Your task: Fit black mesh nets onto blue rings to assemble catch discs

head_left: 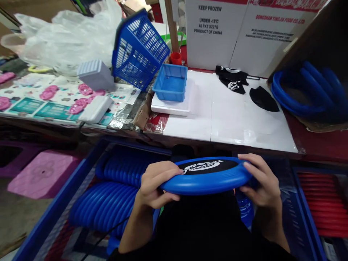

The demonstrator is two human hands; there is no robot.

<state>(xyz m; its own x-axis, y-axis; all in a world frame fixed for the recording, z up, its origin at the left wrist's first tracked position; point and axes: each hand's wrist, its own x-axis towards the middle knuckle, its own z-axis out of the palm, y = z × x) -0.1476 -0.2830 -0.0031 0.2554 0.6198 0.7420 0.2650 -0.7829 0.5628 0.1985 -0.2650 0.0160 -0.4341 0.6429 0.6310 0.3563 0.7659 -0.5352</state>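
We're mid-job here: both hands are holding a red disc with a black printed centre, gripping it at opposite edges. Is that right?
Not quite: the disc is blue, not red, as the head view shows. The left hand and right hand do hold opposite edges, and the printed centre is black.

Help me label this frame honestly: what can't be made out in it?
- Blue disc: underside turned away, head view.
- Near blue stack: partly behind the left forearm, head view.
- Red stack: partly cut off by right edge, head view.
- White carton: smallest print too small and blurred, head view.
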